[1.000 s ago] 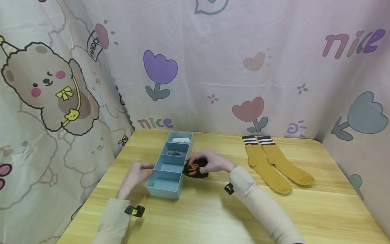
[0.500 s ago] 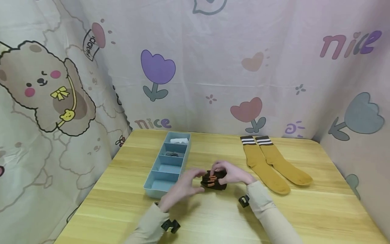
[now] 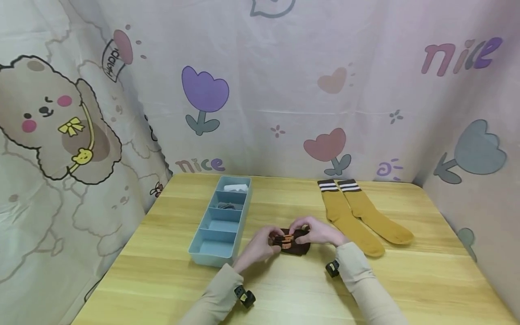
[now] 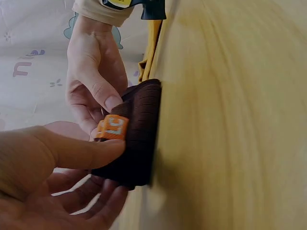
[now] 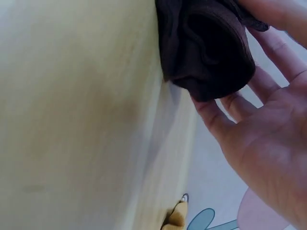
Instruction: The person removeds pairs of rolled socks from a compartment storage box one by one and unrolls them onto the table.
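Observation:
A folded pair of dark brown socks (image 3: 299, 248) with orange lettering is held low over the table in front of me. My left hand (image 3: 260, 247) pinches its left end; in the left wrist view the thumb lies on the orange patch (image 4: 115, 127) and the fingers are behind. My right hand (image 3: 321, 232) grips the other end. The right wrist view shows the rolled brown fabric (image 5: 206, 48) between that hand's thumb and fingers. Left of the hands stands a blue-grey divided box (image 3: 211, 259), with a white rolled item (image 3: 235, 188) in the far compartment and a grey item (image 3: 225, 206) in the second.
Two mustard-yellow socks (image 3: 354, 225) with striped cuffs lie flat side by side at the right of the wooden table (image 3: 292, 298). A printed curtain (image 3: 260, 90) hangs behind the table and along its sides.
My right hand has carried the brown socks rightward, away from the box's side. The left hand has let go of the box and moved right to take hold of the socks' left end.

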The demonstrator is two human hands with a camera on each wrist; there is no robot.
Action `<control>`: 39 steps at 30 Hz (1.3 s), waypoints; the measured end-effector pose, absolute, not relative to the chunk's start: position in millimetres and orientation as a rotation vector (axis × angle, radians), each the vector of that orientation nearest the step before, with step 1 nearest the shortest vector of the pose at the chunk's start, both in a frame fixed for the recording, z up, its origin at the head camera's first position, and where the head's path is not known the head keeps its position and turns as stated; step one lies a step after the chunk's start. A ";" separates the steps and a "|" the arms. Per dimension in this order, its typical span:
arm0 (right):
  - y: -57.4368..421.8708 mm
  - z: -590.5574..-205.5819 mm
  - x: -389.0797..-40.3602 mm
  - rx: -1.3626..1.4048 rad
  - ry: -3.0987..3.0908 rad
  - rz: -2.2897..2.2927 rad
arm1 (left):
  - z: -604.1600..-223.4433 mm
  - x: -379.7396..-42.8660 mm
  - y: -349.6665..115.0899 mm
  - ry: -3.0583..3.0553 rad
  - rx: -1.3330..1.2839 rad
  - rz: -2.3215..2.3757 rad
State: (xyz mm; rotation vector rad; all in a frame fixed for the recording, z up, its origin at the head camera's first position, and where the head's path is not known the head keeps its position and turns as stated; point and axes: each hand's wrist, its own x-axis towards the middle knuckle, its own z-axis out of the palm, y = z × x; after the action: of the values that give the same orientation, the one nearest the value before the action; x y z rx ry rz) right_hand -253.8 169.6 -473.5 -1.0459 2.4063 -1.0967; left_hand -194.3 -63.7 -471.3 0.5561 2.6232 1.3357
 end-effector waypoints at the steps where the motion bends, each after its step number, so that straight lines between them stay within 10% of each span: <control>1: 170.1 -473.5 -253.6 -1.040 2.414 -1.083 | -472.0 -194.4 -63.6 2.631 0.540 1.345; 39: 173.1 -475.7 -251.8 -1.049 2.539 -0.969 | -486.2 -199.2 -65.1 2.456 0.801 1.169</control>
State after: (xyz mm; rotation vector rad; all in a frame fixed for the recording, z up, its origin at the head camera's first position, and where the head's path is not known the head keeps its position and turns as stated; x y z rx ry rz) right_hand -251.8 173.1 -475.7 -1.0494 2.5393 -0.9688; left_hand -199.2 -65.1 -486.2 0.8009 2.4563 1.1689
